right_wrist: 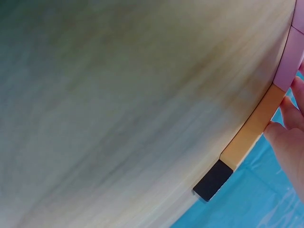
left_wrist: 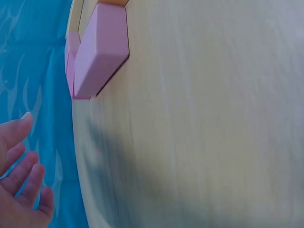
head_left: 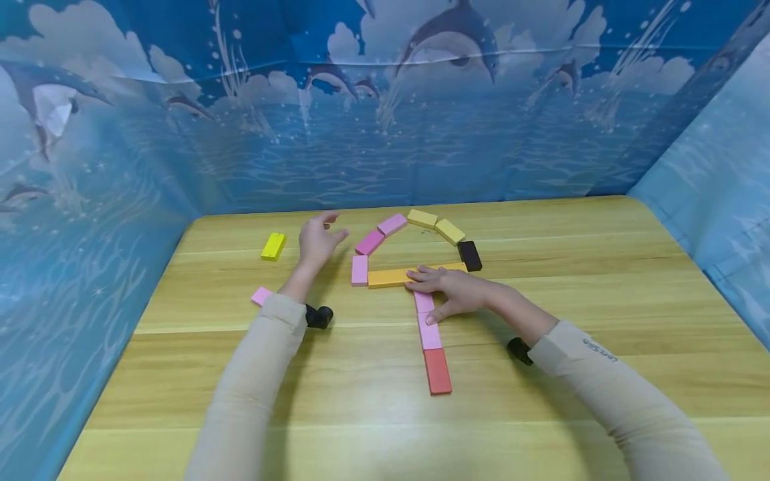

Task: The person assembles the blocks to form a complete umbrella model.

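Note:
My left hand (head_left: pixel 317 242) hovers left of an arc of blocks, fingers spread and holding nothing. Closest to it in the arc are a dark pink block (head_left: pixel 369 242) and a light pink block (head_left: pixel 359 271). My right hand (head_left: pixel 458 288) rests across an orange strip (head_left: pixel 390 277) that spans the arc's base, covering part of it. Its thumb touches a pink block (head_left: pixel 430 334) in the column below. At that column's lower end lies a red block (head_left: pixel 438 372). A black block (head_left: pixel 470 256) adjoins the orange strip's right end.
Two pale yellow blocks, one a tilted yellow block (head_left: pixel 450 231), top the arc beside another pink block (head_left: pixel 392 224). A bright yellow block (head_left: pixel 273 246) lies apart at left. A loose pink block (head_left: pixel 261 295) is partly hidden by my left sleeve. A patterned blue curtain (head_left: pixel 361 160) borders the table.

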### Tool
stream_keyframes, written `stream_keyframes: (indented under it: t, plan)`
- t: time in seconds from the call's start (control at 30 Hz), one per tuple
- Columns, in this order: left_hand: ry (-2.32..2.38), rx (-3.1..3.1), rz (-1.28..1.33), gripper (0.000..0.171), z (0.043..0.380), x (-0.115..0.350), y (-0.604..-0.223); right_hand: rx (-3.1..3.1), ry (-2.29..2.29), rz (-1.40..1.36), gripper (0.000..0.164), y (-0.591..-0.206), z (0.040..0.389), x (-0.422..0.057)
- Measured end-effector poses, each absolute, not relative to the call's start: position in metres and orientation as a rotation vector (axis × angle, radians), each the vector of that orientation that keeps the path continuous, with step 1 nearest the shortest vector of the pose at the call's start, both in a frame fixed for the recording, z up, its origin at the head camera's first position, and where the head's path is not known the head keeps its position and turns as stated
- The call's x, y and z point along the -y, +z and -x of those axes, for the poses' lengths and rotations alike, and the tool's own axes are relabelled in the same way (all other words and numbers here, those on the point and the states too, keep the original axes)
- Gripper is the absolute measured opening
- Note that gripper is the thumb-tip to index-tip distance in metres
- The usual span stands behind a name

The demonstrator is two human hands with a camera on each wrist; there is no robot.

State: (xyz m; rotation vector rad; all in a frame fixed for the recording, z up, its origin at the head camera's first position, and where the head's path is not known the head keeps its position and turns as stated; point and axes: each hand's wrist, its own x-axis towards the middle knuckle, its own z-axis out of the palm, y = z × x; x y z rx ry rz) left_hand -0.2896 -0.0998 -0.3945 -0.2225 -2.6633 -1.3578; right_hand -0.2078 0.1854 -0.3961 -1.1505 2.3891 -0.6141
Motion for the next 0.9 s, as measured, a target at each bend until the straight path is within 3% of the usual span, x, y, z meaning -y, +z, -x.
stream_keyframes:
  t: [0.9]
  plan:
    - [-1.194, 2.759, 0.032, 0.044, 0.273, 0.211, -0.388, -2.375, -0.605, 1.165, 0.075, -0.395, 0.21, -0.185]
